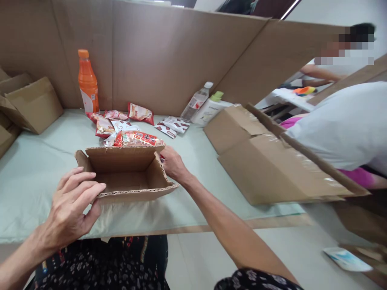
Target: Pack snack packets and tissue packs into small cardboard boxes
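An open cardboard box (130, 196), with nothing visible inside, is in front of me near the table's edge. My left hand (75, 201) grips its left end, fingers over the rim and thumb outside. Behind the right wall is my right hand (173, 163), its fingers curled and partly hidden by the box. A bit of dark red and white shows at those fingers, too small to name. A red snack bag (137, 138) lies just past the box's far wall. Behind it are several smaller red-and-white snack packets (104, 125).
An orange drink bottle (88, 86) stands at the back left. Right of centre lean a clear bottle (197, 100) and a white bottle (208, 110), near flat sachets (172, 125). Cardboard boxes (39, 104) stand left; a large carton (266, 165) sits right. Another person (347, 125) is beyond it.
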The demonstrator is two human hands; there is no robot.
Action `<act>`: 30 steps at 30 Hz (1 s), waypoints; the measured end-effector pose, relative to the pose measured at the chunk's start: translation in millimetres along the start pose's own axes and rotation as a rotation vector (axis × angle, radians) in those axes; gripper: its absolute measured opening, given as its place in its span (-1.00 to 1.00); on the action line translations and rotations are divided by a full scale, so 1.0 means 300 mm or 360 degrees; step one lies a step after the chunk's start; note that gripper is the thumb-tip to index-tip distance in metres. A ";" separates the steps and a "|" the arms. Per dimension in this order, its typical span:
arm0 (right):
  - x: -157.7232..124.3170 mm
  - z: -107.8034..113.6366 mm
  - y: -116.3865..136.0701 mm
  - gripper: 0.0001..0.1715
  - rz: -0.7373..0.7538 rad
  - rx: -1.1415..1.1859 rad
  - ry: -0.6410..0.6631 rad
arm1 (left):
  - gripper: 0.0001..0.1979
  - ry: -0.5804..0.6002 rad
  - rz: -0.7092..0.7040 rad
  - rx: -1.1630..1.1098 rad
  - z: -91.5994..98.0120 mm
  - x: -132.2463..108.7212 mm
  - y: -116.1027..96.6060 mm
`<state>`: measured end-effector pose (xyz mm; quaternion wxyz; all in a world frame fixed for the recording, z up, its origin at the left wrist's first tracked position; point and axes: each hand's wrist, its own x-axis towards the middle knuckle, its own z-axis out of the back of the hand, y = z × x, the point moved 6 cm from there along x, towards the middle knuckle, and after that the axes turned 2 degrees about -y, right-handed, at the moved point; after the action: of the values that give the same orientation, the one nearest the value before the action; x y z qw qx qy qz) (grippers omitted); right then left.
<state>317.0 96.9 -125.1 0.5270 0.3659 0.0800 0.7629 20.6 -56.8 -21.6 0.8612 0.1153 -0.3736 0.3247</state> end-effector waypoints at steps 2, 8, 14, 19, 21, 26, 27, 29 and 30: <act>-0.006 0.013 -0.003 -0.82 -0.0020 0.0008 0.0086 | -0.68 0.0003 -0.0010 -0.0005 0.000 0.002 -0.001; 0.030 0.089 -0.007 -0.85 -0.0051 0.0050 0.0214 | -0.67 -0.0021 0.0016 -0.0019 -0.003 0.007 0.001; 0.065 0.237 -0.008 -0.80 -0.0238 0.0184 -0.0338 | -0.68 -0.0034 0.0060 -0.0017 -0.010 0.012 0.006; 0.071 0.415 0.077 -0.54 -0.0201 0.0993 -0.0671 | -0.72 -0.0030 0.0049 0.0001 -0.016 0.018 0.007; 0.075 0.448 0.168 -0.52 -0.0112 0.1201 -0.0600 | -0.72 -0.0032 0.0049 -0.0002 -0.018 0.021 0.009; 0.076 0.366 0.413 -0.46 -0.0053 0.1362 -0.0338 | -0.74 -0.0053 0.0060 0.0032 -0.023 0.014 0.012; 0.076 0.332 0.446 -0.43 -0.0059 0.1402 -0.0272 | -0.75 -0.0056 0.0063 0.0061 -0.022 0.010 0.013; 0.074 0.274 0.482 -0.42 -0.0061 0.1482 -0.0132 | -0.80 -0.0063 0.0064 0.0129 -0.019 0.002 0.013; 0.071 0.257 0.484 -0.42 -0.0063 0.1502 -0.0068 | -0.83 -0.0073 0.0061 0.0162 -0.015 0.000 0.012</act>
<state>254.5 32.2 14.1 0.3192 0.5796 0.4140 0.6251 20.8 -52.0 -25.0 0.8391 0.1592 -0.3784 0.3568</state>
